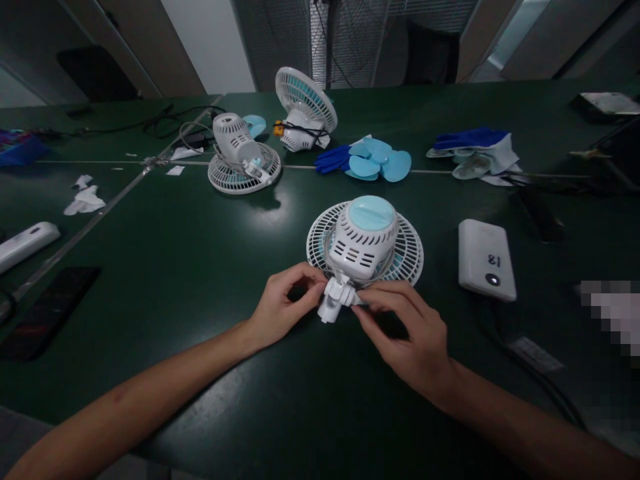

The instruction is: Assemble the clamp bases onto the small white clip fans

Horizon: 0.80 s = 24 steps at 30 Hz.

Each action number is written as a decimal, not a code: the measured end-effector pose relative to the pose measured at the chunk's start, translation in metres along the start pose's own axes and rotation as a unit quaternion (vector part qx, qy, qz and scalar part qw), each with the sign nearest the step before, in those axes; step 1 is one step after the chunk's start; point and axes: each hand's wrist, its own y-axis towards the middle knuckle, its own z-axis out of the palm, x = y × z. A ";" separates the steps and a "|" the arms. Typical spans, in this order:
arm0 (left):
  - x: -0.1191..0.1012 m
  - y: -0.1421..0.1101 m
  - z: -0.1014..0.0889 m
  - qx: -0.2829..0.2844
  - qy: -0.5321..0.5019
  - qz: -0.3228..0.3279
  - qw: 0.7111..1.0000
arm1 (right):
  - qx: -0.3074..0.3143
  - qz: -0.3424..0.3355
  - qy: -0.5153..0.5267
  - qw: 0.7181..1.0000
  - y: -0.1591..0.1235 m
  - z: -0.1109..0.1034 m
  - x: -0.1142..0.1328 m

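White joint (338, 295) is pinched by left hand (276, 309) and right hand (419, 335); uneven twisting could rock the fan (364, 243) on its grille (411, 245) or break the grip.

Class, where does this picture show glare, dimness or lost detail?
Head view: pale glare on the green tabletop beside the left forearm; head view: dark chair barely distinct in the dimness; head view: blocky pixels hide detail at the right edge.

There are three fans (367, 230) (235, 137) (300, 123), two glove piles (333, 159) (477, 150), one numbered box (483, 253).
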 end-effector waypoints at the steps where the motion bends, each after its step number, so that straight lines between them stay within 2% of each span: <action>1: 0.000 0.000 0.000 -0.002 0.000 0.000 1.000 | -0.001 -0.003 -0.003 1.000 0.000 0.000 -0.001; 7: 0.001 -0.002 -0.001 0.002 0.042 0.019 0.999 | 0.018 0.012 0.019 1.000 0.007 0.001 0.000; 10: 0.003 -0.007 -0.001 0.000 0.106 0.073 0.992 | 0.018 0.016 0.023 0.999 0.009 0.000 0.002; 12: 0.001 -0.009 -0.001 0.046 0.200 0.130 0.970 | 0.014 0.008 0.024 1.000 0.008 0.000 0.003; 14: -0.003 -0.009 0.000 0.110 0.319 0.164 0.927 | 0.016 -0.002 0.027 1.000 0.008 0.000 0.004; 16: -0.008 -0.006 0.001 0.142 0.406 0.160 0.889 | 0.020 -0.012 0.032 0.999 0.007 0.001 0.004; 17: -0.011 -0.003 0.000 0.142 0.429 0.149 0.880 | 0.022 -0.018 0.036 0.999 0.007 0.001 0.004; 20: -0.014 0.002 -0.010 0.127 0.453 0.105 0.876 | 0.024 -0.035 0.045 0.998 0.006 0.000 0.005; 24: -0.010 -0.005 -0.044 0.089 0.457 0.071 0.882 | 0.016 -0.044 0.049 0.998 0.006 -0.002 0.007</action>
